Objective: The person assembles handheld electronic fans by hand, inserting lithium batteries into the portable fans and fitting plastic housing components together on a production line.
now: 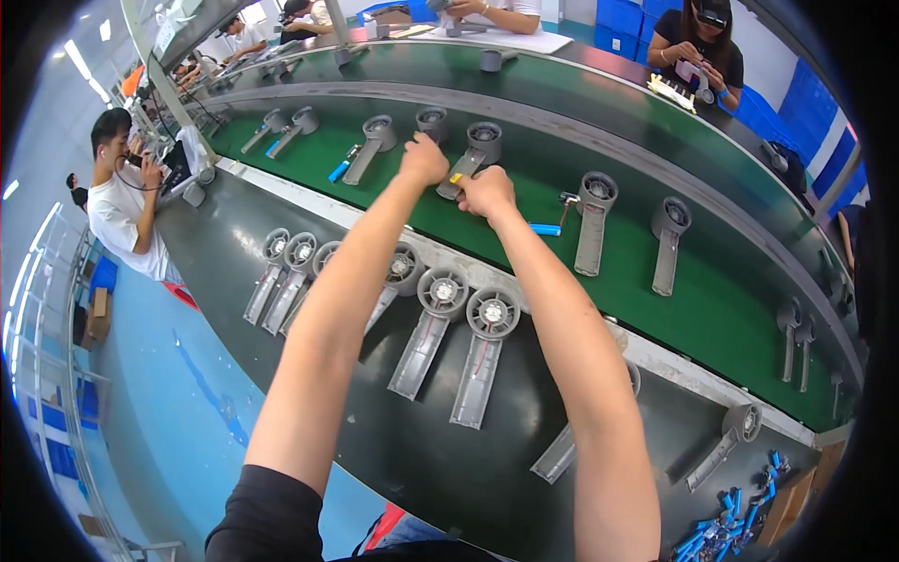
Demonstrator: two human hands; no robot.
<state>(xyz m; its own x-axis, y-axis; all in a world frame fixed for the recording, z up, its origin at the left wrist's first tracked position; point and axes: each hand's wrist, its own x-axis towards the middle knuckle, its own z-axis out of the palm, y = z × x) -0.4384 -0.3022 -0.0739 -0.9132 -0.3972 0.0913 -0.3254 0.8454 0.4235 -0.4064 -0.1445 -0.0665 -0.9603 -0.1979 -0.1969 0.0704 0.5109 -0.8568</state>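
Observation:
Both my arms reach across to the green conveyor belt (538,199). My left hand (424,161) is closed at the handle end of a grey handheld fan housing (433,120); the hand covers that handle. Just to its right, my right hand (488,192) is closed on the handle of another grey fan housing (483,140), whose round fan head points away from me. A small yellow piece (456,179) shows by the right thumb. A blue battery (544,229) with wires and a small board lies right of my right hand, beside a fan housing (594,220).
Several open fan housings (442,295) lie on the dark table (375,450) before me, some behind my forearms. Wired blue batteries (726,529) are heaped at lower right beside a cardboard box (791,501). People work across the belt, and a person in white (126,201) sits at left.

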